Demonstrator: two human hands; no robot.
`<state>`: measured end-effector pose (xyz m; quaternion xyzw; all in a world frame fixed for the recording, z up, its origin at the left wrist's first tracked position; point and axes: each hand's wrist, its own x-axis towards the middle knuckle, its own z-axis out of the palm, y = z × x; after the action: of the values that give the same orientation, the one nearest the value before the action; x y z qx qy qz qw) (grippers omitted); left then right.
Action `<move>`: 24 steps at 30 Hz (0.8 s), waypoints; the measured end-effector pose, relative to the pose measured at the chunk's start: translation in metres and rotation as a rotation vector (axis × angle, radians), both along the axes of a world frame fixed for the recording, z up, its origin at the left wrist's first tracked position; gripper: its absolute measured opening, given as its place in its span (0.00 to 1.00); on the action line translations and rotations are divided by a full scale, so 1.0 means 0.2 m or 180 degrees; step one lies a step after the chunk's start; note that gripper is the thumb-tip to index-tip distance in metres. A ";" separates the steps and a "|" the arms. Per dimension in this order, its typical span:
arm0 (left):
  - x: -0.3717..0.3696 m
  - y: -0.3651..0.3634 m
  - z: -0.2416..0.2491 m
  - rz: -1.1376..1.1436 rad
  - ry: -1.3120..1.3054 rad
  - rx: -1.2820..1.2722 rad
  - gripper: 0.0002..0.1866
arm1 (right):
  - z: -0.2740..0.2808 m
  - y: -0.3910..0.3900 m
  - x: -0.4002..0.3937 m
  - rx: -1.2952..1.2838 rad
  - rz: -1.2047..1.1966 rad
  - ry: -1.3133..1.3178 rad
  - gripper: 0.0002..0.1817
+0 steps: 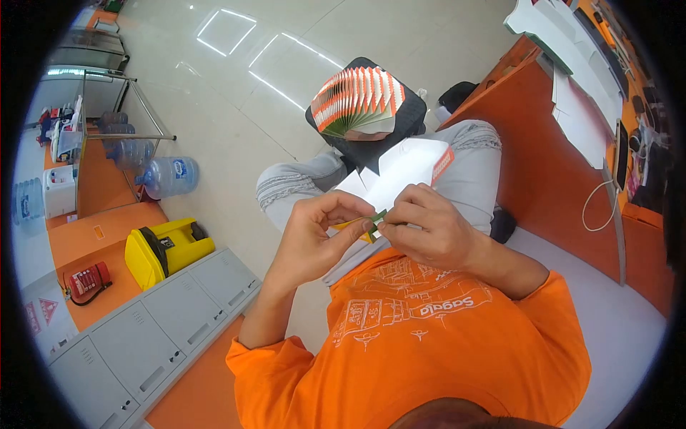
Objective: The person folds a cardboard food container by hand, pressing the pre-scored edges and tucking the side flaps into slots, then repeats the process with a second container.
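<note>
Folded green paper (379, 216) was held over the person's lap, between the fingertips of both hands, close in front of the orange shirt (457, 343). Around it, the pale tiled floor (236, 100) spread widest. On the right rose an orange desk (529, 154) with white boards and a cable on it. On the left ran grey lockers (150, 336), their doors closed, so what they held could not be seen. Above them on that side sat a yellow plastic container (168, 249) with a black part on its side, its inside hidden too. Big clear-blue water bottles (169, 176) were grouped near a metal-framed table; how full they were could not be told. Beyond the knees, a black stool (411, 118) bore a fan of pleated paper (361, 100), striped orange and white with green folds. An opened white carton (411, 164) with a red printed edge lay across the lap, its flaps spread. The left hand (321, 232) had thumb and fingers closed on the green paper, and the right hand (429, 225) pinched its other side, leaving only a narrow gap between the hands. Smallest was a yellow bit (368, 234) just under the left fingertips.
</note>
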<state>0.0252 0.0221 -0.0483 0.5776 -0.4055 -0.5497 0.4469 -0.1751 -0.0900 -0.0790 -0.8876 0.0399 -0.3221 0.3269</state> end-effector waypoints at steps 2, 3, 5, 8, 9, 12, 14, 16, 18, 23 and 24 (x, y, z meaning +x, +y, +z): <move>0.00 -0.01 -0.02 0.0061 -0.0010 -0.0024 0.08 | 0.00 0.00 0.01 -0.0024 0.0036 0.0047 0.09; 0.00 -0.01 -0.03 0.0119 -0.0011 -0.0035 0.07 | 0.00 0.00 0.02 -0.0059 0.0028 0.0071 0.08; -0.01 0.00 -0.06 0.0231 0.0099 0.0013 0.07 | -0.01 0.00 0.03 -0.0128 0.0001 0.0066 0.07; 0.01 0.01 -0.10 0.0325 0.0274 0.0204 0.07 | -0.06 -0.01 0.05 -0.0088 -0.0025 -0.0036 0.08; 0.02 0.01 -0.11 0.0352 0.0398 0.0454 0.08 | -0.07 0.00 0.04 0.0017 0.0030 0.0120 0.09; 0.00 0.00 -0.14 0.0240 -0.0392 0.0218 0.07 | -0.12 0.01 0.05 0.0060 -0.0018 0.0219 0.10; 0.01 0.01 -0.21 0.0185 -0.0359 0.0184 0.08 | -0.15 0.04 0.06 0.0063 -0.0061 0.0193 0.10; 0.03 0.02 -0.27 0.0136 -0.0316 0.0176 0.08 | -0.18 0.05 0.06 -0.0173 -0.0108 0.0378 0.09; 0.03 0.05 -0.30 -0.0070 0.0213 0.0465 0.10 | -0.21 0.04 0.05 -0.0151 0.0074 0.0345 0.09; 0.00 0.11 -0.45 -0.0088 0.0716 0.0593 0.10 | -0.27 0.02 -0.01 -0.0391 0.0481 0.0320 0.10; -0.01 0.12 -0.49 -0.0058 0.0847 0.0622 0.09 | -0.29 0.02 -0.04 -0.0570 0.0432 0.0509 0.12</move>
<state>0.0236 0.0464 -0.1469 0.5367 -0.2925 -0.6623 0.4334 -0.1822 -0.0855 -0.1368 -0.9367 -0.0233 -0.2297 0.2632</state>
